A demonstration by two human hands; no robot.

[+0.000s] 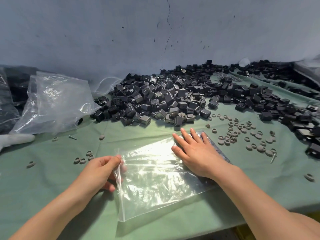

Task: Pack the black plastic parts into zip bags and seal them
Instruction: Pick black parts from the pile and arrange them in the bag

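A clear, flat plastic zip bag (155, 177) lies on a green cloth-covered table (52, 179). The left hand (100, 170) pinches the bag's left edge between curled fingers and thumb. The right hand (194, 153) presses flat on its far right corner, fingers straight and spread. A large heap of small black plastic box-shaped parts (164, 97) sits just beyond the bag.

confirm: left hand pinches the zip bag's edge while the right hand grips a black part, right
Wrong on the right hand: the head view shows it lying flat, fingers straight, on the zip bag, gripping nothing. The left hand does pinch the bag's edge.
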